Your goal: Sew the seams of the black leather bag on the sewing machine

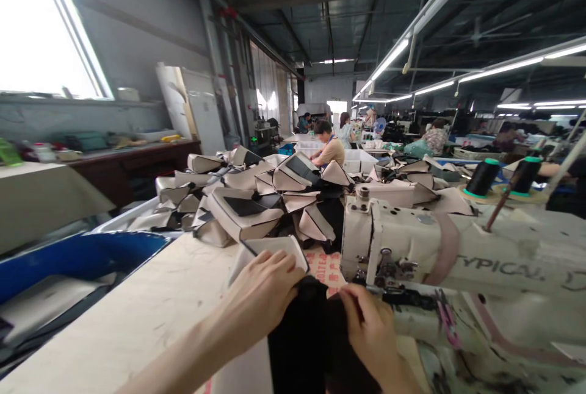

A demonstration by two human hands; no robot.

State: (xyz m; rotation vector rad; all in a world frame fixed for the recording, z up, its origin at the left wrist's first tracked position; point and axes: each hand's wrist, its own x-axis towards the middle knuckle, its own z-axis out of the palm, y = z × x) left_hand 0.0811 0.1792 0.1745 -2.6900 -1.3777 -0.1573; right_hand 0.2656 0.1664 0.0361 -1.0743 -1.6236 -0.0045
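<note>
My left hand (260, 293) lies on a beige and black fabric piece (274, 247) with its fingers curled over the edge of the black part (300, 336). My right hand (368, 327) pinches the same black fabric from the right, just below the head of a cream sewing machine (458, 254) marked TYPICAL. The piece rests on the pale worktable (151, 315) in front of the needle area.
A big pile of sewn beige and black pieces (256, 196) fills the table behind. A blue bin (77, 257) sits at the left. Two black thread cones (483, 177) stand behind the machine. Other people work at tables further back (327, 144).
</note>
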